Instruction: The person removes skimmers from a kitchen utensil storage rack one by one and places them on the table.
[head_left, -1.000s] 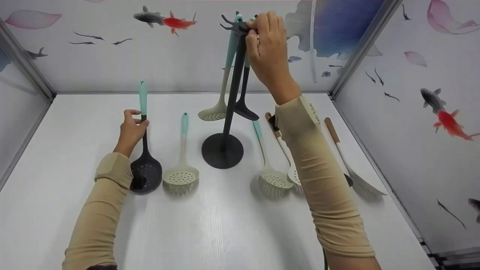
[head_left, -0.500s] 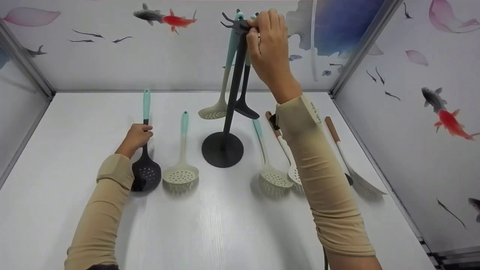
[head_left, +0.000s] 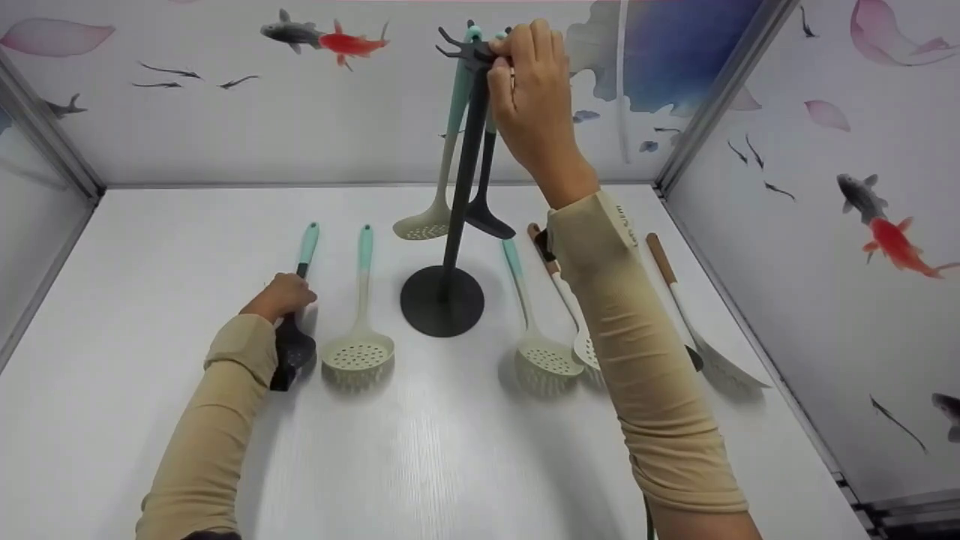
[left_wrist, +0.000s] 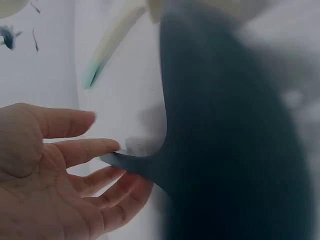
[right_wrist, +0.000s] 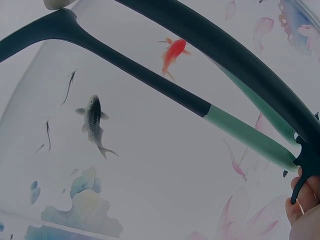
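My left hand [head_left: 283,295] holds a black slotted skimmer with a teal handle [head_left: 309,241] by its neck. In the left wrist view, the skimmer's large dark bowl [left_wrist: 230,130] fills the right side; the fingers lie about the neck, and the thumb stands apart. My right hand [head_left: 532,105] grips the hooked top of a black utensil stand [head_left: 465,165]. A beige slotted utensil [head_left: 426,222] and a black utensil [head_left: 487,219], both with teal handles, hang from the stand. In the right wrist view, fingertips [right_wrist: 310,192] touch a hook.
A beige skimmer [head_left: 360,351] lies right of my left hand. Beyond the stand's round base [head_left: 442,301] are another beige skimmer [head_left: 549,356], a white slotted utensil [head_left: 585,346] partly behind my right sleeve, and a wooden-handled turner [head_left: 705,345]. Printed walls enclose the white table.
My left hand has slid down the black skimmer toward its bowl. The skimmer's handle end has come lower and tilted right. My right hand stays at the stand's top.
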